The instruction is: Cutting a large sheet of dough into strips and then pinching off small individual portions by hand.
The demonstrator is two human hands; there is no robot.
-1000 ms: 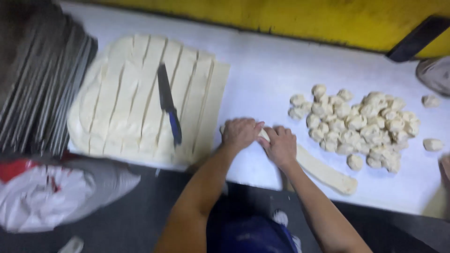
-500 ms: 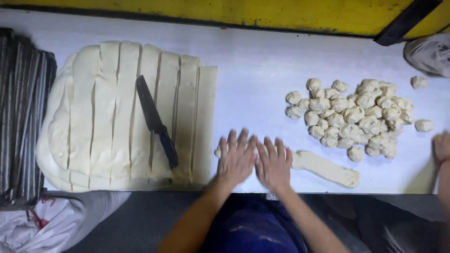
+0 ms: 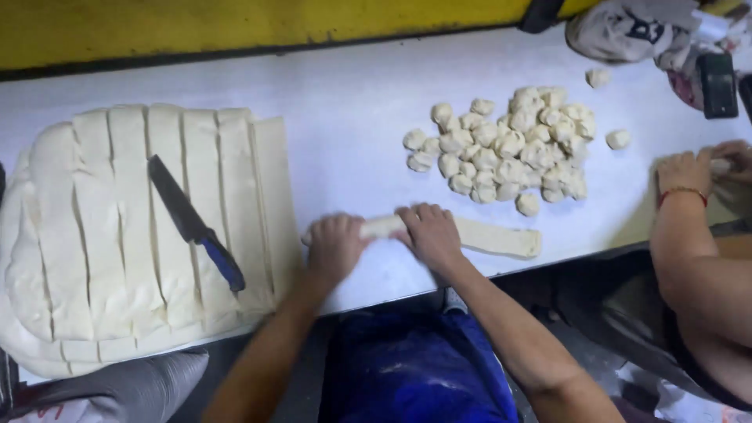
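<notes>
Both hands press down on one long strip of dough (image 3: 470,233) that lies across the white table (image 3: 345,117) at the near edge. The left hand (image 3: 335,247) covers the strip's left end, its fingers curled over the dough and gripping it from above; the right hand (image 3: 429,233) sits just beside it at 3 o'clock, fingers bent down over the strip in the same way. Between the two hands a short piece of the strip shows, rounded — past the right hand, toward 3 o'clock, the rest runs on flat and ends squarely.

At 9 o'clock from the hands lies a big slab of dough (image 3: 117,235), cut into long upright strips side by side. A knife (image 3: 196,223) with a dark blade and a blue handle rests on top of it, tilted, handle end toward the hands.

At 1 o'clock from the right hand, apart from it, sits a heap of small dough lumps (image 3: 509,145), with a few loose ones around it. At the far right edge another person's hands (image 3: 697,168) rest on the table — one wrist wears a red band. A grey cloth (image 3: 627,27) lies at the table's far right corner.
</notes>
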